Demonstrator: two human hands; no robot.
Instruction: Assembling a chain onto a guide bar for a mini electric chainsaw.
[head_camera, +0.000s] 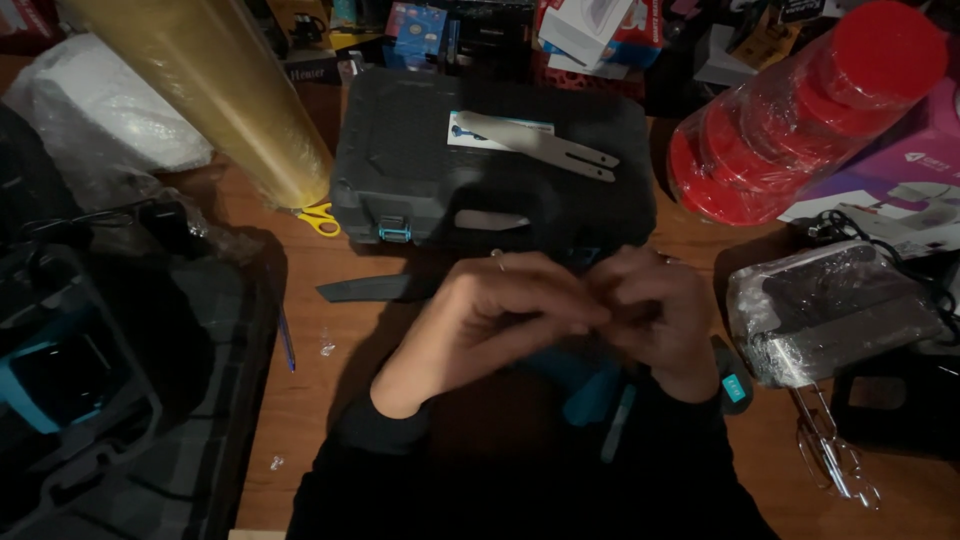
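Note:
My left hand and my right hand meet over the wooden table, fingers curled together around something small that stays hidden between them. Beneath the hands lies a teal and black power tool, partly covered by my wrists. Just beyond my hands stands a shut black plastic tool case with teal latches. A flat metal saw bar rests on its lid. A black blade-shaped guard lies on the table in front of the case.
A large gold film roll leans at upper left over yellow-handled scissors. Red stacked lids in plastic wrap sit upper right. A wrapped hand mixer with beaters lies right. An open black case fills the left.

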